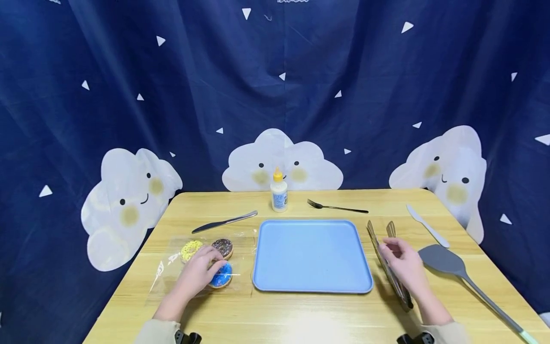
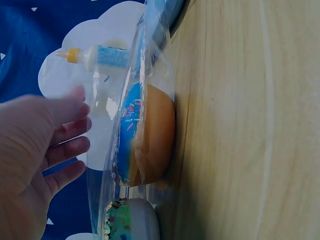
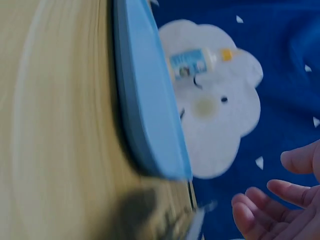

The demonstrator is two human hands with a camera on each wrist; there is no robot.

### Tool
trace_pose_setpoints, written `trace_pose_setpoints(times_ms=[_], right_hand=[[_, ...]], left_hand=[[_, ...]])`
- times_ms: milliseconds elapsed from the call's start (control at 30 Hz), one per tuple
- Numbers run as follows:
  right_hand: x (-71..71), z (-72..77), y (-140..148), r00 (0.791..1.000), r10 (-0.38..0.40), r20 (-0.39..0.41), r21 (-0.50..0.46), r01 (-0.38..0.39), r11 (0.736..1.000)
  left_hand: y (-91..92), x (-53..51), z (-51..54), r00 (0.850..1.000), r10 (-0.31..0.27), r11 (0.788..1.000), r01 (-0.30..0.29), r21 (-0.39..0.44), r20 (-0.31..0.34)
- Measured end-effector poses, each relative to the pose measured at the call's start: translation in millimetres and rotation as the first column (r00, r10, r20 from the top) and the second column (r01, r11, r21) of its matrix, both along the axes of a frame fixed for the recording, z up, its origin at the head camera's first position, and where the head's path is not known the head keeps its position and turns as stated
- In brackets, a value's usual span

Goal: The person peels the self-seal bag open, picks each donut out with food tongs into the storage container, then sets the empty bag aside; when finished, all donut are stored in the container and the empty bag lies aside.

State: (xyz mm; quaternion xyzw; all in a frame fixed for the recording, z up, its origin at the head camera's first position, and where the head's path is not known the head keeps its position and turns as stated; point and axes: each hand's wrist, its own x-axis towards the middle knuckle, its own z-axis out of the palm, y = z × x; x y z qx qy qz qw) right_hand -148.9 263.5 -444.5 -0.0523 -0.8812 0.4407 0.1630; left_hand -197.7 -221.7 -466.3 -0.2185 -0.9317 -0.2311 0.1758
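Left fingers [image 2: 71, 147] over donuts [image 1: 222, 277], clear packaging [image 1: 242, 263] between, tray [image 1: 311, 258] beside

In the head view, the left hand [image 1: 195, 271], at seven o'clock, is hiding part of the yellow doughnut [image 1: 190, 249], and the right hand [image 1: 404, 266], at four, is covering part of the tongs [image 1: 384, 263]. Farther toward four, the picture's edge is cutting off the spatula [image 1: 443, 260] handle; at twelve, it is cropping the curtain lettering [image 1: 293, 1]. In the left wrist view, a green-topped doughnut [image 2: 120, 220] is running off at six. In the right wrist view, a pale thing [image 3: 196, 224] near five-thirty is blurring beyond identification.
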Motion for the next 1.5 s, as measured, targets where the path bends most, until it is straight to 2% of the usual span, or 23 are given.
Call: trace_pose_setpoints(times_ms=[100,233,333,433,567,667,867,967,1100,1300,1500], right_hand=[[10.0,-1.7,17.0,0.997,-0.074,0.009,0.078,0.074,0.994],[19.3,-8.5,33.3,0.992,-0.112,0.052,0.106,0.106,0.989],[23.1,-13.7,39.9,0.991,-0.107,0.084,0.114,0.097,0.989],[24.4,-16.1,41.8,0.988,-0.054,0.143,0.096,0.041,0.995],[21.8,-16.0,37.5,0.977,0.026,0.212,0.055,-0.039,0.998],[16.8,-17.4,32.4,0.972,0.046,0.229,0.070,-0.063,0.996],[6.0,-25.1,26.7,0.943,-0.005,0.332,0.155,-0.050,0.987],[2.2,-28.6,23.8,0.937,-0.040,0.348,0.232,-0.045,0.972],[1.1,-31.1,20.2,0.956,-0.065,0.286,0.323,-0.032,0.946],[5.1,-35.6,22.5,0.978,-0.078,0.192,0.350,0.006,0.937],[7.1,-38.0,28.7,0.999,-0.050,0.022,0.379,0.038,0.925]], left_hand=[[2.4,-0.4,-0.2,0.999,-0.027,1.000,0.027,0.001,0.022],[6.4,-2.8,-3.7,0.998,-0.058,0.998,0.059,-0.021,0.012],[8.4,-4.8,-6.1,0.998,-0.057,0.998,0.057,-0.019,-0.022],[8.7,-5.7,-6.5,0.999,-0.034,0.999,0.034,-0.009,-0.036],[5.9,-4.7,-3.8,0.999,-0.014,1.000,0.015,0.022,-0.029],[2.5,-2.9,-1.5,0.999,-0.010,0.999,0.012,0.051,-0.036],[-2.4,0.1,0.6,0.997,-0.013,0.996,0.019,0.087,-0.078],[-3.5,1.2,1.9,0.996,-0.018,0.995,0.027,0.099,-0.089],[-3.3,2.8,3.9,0.994,-0.027,0.993,0.039,0.112,-0.102],[-3.5,3.9,5.5,0.993,-0.032,0.991,0.045,0.122,-0.112],[-5.0,3.7,4.9,0.994,-0.012,0.991,0.026,0.131,-0.106]])
